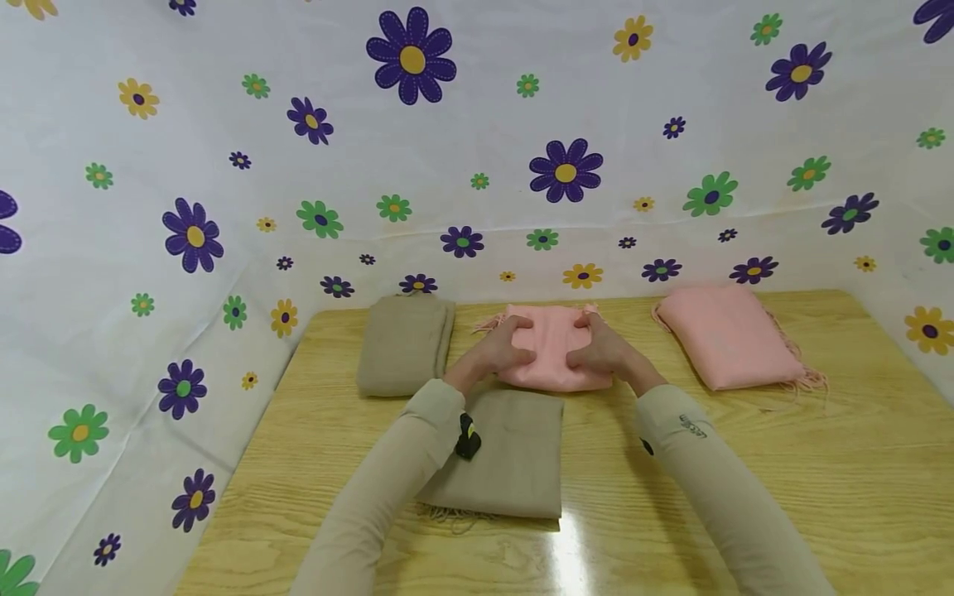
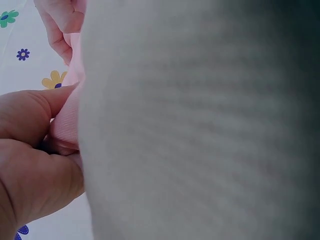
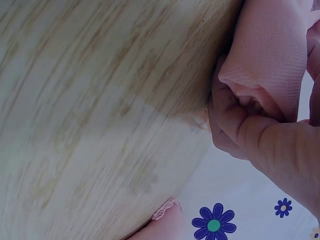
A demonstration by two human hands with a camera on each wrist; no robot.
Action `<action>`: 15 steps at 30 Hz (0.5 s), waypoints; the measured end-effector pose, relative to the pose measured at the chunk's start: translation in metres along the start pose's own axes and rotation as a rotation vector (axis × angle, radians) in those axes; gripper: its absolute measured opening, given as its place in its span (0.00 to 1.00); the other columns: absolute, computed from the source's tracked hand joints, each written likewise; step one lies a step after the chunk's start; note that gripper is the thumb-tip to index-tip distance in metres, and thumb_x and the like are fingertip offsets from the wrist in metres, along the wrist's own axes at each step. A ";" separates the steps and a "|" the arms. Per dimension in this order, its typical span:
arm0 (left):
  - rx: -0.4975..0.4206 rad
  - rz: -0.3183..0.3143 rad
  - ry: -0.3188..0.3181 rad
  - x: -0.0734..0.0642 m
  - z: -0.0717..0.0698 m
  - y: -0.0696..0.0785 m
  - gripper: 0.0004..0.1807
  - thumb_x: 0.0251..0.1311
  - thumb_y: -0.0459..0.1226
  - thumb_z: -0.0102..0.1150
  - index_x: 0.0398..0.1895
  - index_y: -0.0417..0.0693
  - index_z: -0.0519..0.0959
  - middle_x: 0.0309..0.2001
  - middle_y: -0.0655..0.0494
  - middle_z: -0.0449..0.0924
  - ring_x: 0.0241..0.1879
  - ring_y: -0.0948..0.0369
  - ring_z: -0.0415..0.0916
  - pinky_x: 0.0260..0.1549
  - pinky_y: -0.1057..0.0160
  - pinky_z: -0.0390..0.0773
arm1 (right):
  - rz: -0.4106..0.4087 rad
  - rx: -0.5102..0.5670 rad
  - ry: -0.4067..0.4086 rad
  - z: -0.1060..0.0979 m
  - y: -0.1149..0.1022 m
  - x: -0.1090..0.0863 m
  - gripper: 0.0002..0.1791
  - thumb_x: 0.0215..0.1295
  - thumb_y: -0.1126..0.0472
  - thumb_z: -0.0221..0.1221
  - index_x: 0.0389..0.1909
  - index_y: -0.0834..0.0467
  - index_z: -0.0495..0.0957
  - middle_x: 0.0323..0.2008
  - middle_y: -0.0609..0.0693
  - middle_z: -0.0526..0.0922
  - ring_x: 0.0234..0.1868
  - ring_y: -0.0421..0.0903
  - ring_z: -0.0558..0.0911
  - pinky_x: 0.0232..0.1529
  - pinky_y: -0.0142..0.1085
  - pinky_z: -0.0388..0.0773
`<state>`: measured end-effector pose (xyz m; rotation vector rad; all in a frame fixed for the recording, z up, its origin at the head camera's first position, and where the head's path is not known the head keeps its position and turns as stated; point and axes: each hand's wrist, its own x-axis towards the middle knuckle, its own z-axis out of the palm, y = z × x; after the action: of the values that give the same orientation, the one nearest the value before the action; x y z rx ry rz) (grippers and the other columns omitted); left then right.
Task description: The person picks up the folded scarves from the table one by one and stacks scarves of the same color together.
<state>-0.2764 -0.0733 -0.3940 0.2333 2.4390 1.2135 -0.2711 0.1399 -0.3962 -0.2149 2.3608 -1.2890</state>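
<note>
A folded pink scarf point(image 1: 551, 352) with fringe is gripped at its two sides, near the back middle of the table. My left hand point(image 1: 501, 346) holds its left side, thumb on top. On the opposite side, my right hand point(image 1: 604, 346) grips it the same way, and in the right wrist view curled fingers point(image 3: 230, 112) reach under the pink fabric. Whether the scarf touches the table I cannot tell. Just in front lies a folded beige scarf point(image 1: 514, 455), partly behind the left forearm. Beige fabric point(image 2: 190, 125) blocks most of the left wrist view.
Another folded beige scarf point(image 1: 402, 343) lies at the table's back left. A second pink one point(image 1: 726, 338), fringed along its right side, is at the back right. Behind the wooden table point(image 1: 820, 480) hangs a white flower-print cloth point(image 1: 477, 132).
</note>
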 end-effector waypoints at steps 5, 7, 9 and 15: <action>-0.003 0.029 0.007 0.002 0.003 0.001 0.31 0.65 0.29 0.59 0.71 0.38 0.62 0.69 0.37 0.63 0.69 0.48 0.60 0.68 0.51 0.61 | -0.011 0.003 0.002 -0.003 0.002 -0.002 0.42 0.62 0.65 0.61 0.72 0.66 0.49 0.68 0.66 0.58 0.63 0.58 0.62 0.65 0.46 0.60; -0.002 0.033 0.009 0.002 0.005 0.003 0.31 0.65 0.29 0.59 0.70 0.38 0.62 0.69 0.37 0.63 0.69 0.48 0.61 0.68 0.51 0.61 | -0.020 0.004 0.005 -0.004 0.002 -0.003 0.42 0.61 0.66 0.61 0.72 0.67 0.49 0.68 0.67 0.58 0.62 0.58 0.62 0.65 0.46 0.59; 0.004 0.035 0.006 0.002 0.006 0.004 0.31 0.65 0.30 0.59 0.71 0.38 0.62 0.69 0.37 0.63 0.69 0.48 0.60 0.68 0.51 0.61 | -0.025 0.002 0.010 -0.005 0.004 -0.004 0.42 0.60 0.66 0.61 0.71 0.68 0.50 0.67 0.67 0.59 0.62 0.58 0.62 0.65 0.46 0.60; 0.017 0.031 0.004 0.003 0.010 0.005 0.32 0.65 0.31 0.59 0.71 0.38 0.62 0.70 0.39 0.62 0.69 0.49 0.60 0.68 0.52 0.60 | -0.025 -0.004 0.021 -0.007 0.009 -0.005 0.40 0.59 0.66 0.61 0.69 0.68 0.52 0.65 0.68 0.61 0.61 0.58 0.63 0.63 0.45 0.60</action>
<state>-0.2750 -0.0620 -0.3959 0.2750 2.4584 1.2083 -0.2694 0.1518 -0.3986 -0.2346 2.3858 -1.3041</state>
